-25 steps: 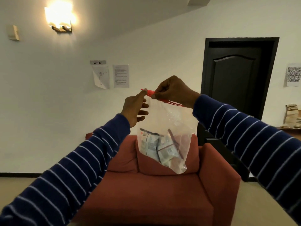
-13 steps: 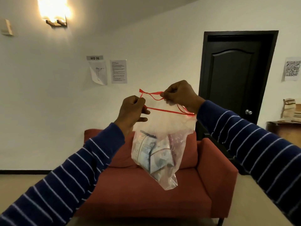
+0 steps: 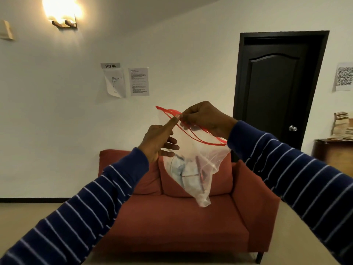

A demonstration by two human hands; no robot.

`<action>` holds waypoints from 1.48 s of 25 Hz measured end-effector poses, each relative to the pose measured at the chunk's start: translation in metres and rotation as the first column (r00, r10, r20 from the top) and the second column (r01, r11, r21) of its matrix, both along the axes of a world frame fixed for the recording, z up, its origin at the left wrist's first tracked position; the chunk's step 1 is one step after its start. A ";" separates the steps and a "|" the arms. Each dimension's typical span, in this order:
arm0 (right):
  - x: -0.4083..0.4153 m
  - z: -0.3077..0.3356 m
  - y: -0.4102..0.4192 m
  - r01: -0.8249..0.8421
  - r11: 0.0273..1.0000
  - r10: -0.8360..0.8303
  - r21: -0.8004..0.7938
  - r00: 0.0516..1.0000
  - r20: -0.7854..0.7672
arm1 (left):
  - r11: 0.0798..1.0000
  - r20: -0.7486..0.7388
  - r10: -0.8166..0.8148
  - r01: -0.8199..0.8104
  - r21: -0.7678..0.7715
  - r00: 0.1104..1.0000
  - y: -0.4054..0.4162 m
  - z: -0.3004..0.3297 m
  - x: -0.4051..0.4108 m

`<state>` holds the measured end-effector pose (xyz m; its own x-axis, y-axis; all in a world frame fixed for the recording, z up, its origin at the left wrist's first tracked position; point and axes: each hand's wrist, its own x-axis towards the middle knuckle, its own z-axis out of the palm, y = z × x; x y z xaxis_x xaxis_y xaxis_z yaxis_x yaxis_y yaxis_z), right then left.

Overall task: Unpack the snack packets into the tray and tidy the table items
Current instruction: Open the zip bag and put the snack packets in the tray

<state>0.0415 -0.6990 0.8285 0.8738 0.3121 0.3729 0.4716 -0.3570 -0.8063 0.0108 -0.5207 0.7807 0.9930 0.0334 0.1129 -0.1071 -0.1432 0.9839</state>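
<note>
1. The clear zip-lock bag [image 3: 198, 150] hangs in the air in front of the red sofa [image 3: 172, 217], level with its backrest cushions and well above the seat. No tray or table is in view.

2. The snack packets [image 3: 183, 175] lie bunched in the bag's lower half, pale wrappers whose print is too blurred to read. The film drapes and creases around them, so I judge the load light and the bag soft, with no stiffness of its own.

3. The thin plastic looks slick and will likely slip under a loose pinch. The red zip strip [image 3: 196, 133] along the mouth is the firmest part and the best place to take hold. Its two lips already stand apart, so the mouth appears partly open.

4. The right hand [image 3: 206, 119] is above the sofa's backrest, fingers curled and pressed together, pinching the upper lip of the red strip and carrying the bag's weight.

5. The left hand [image 3: 160, 142] is just beside the bag, on the side toward the wall papers. Its index finger is stretched up with the tip at the red strip, next to the right hand's fingertips. The other fingers are loosely spread and hold nothing.

6. Both forearms, in navy striped sleeves, reach forward and upward, converging over the sofa.

7. I judge the next move needs the left hand to catch the opposite lip and widen the mouth.
</note>
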 end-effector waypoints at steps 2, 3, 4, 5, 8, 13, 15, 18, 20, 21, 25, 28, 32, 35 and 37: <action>-0.001 -0.002 0.000 -0.037 0.997 0.049 0.067 0.981 -0.187 | 0.999 -0.003 -0.029 0.029 -0.024 1.000 -0.003 -0.003 0.002; -0.001 -0.004 0.000 -0.056 0.996 0.071 0.072 0.970 -0.234 | 0.999 0.001 -0.028 0.028 -0.026 1.000 -0.004 -0.004 0.004; -0.001 -0.006 0.001 -0.076 0.994 0.092 0.073 0.961 -0.259 | 1.000 0.002 -0.025 0.025 -0.020 1.000 -0.004 -0.005 0.005; -0.001 -0.009 0.002 -0.092 0.993 0.110 0.079 0.956 -0.273 | 1.000 -0.003 -0.027 0.027 -0.012 1.000 -0.005 -0.004 0.006; 0.000 -0.017 0.005 -0.110 0.990 0.130 0.084 0.951 -0.279 | 0.998 0.021 -0.057 0.057 -0.007 0.998 -0.004 0.000 0.006; 0.005 -0.027 0.002 -0.066 0.989 0.102 0.135 0.955 -0.280 | 0.996 0.163 -0.024 0.009 0.089 0.986 0.009 -0.009 -0.005; 0.006 -0.029 -0.009 -0.018 0.998 0.030 0.054 0.976 -0.215 | 0.993 0.200 -0.040 0.017 0.116 0.979 0.016 -0.017 -0.014; 0.006 -0.032 -0.012 0.137 0.959 -0.118 -0.246 0.989 0.091 | 0.986 0.215 -0.120 0.091 0.140 0.969 0.017 -0.023 -0.023; 0.005 -0.035 0.000 0.317 0.872 -0.175 -0.373 0.913 0.368 | 0.987 0.219 -0.147 0.127 0.103 0.965 0.010 -0.023 -0.022; 0.003 -0.035 0.007 0.391 0.840 -0.186 -0.375 0.858 0.478 | 0.989 0.217 -0.144 0.132 0.071 0.965 0.006 -0.022 -0.020; -0.004 -0.039 0.024 0.266 0.877 -0.049 -0.401 0.878 0.476 | 0.990 0.190 -0.135 0.140 -0.014 0.972 -0.002 -0.018 -0.013; -0.004 -0.048 0.031 0.205 0.829 -0.028 -0.520 0.944 0.328 | 0.991 0.173 -0.125 0.130 -0.021 0.977 -0.002 -0.025 -0.008; -0.001 -0.064 0.026 0.293 0.784 -0.179 -0.547 0.951 0.252 | 0.995 0.157 -0.023 0.038 -0.094 0.987 0.004 -0.033 -0.002; -0.003 -0.075 0.028 0.185 0.718 -0.125 -0.671 0.983 0.137 | 0.994 0.184 0.018 0.002 -0.107 0.983 0.008 -0.036 0.002; -0.005 -0.079 0.031 0.144 0.759 -0.092 -0.635 0.989 0.115 | 0.995 0.203 0.039 -0.019 -0.100 0.978 0.010 -0.039 0.002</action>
<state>0.0369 -0.6680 0.7491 0.8983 0.3973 0.1878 0.4388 -0.8338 -0.3351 0.0132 -0.5103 0.7414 0.9476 0.0827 0.3086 -0.3049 -0.0542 0.9508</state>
